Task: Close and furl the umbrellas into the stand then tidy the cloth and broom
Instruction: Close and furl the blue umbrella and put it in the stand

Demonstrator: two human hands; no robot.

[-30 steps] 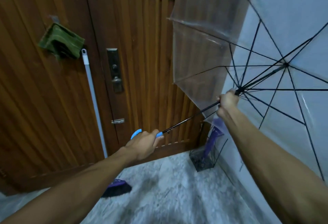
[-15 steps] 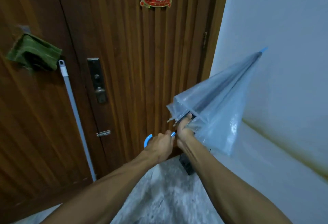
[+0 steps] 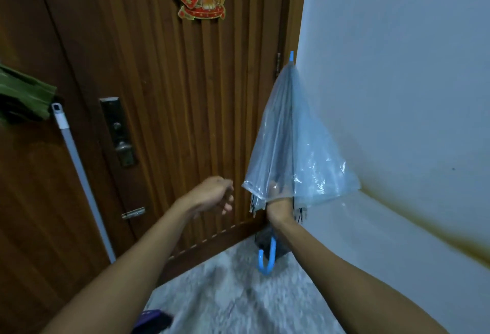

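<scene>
Right hand [image 3: 280, 202] grips umbrella [image 3: 291, 145] (upright)

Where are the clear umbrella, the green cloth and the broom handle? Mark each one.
clear umbrella [image 3: 297, 153], head view, on the folded plastic canopy.
green cloth [image 3: 22, 95], head view, on its hanging folds.
broom handle [image 3: 79, 172], head view, midway along the pale pole.

I see clear umbrella [image 3: 297, 148] closed, not furled, upright, blue tip at 12, blue hook handle [image 3: 267, 261] at 6. Dark stand [image 3: 281, 250] behind handle. Green cloth [image 3: 23, 95] at 9. Broom [image 3: 79, 174] leaning on door, purple head [image 3: 152, 320] at 7.
</scene>
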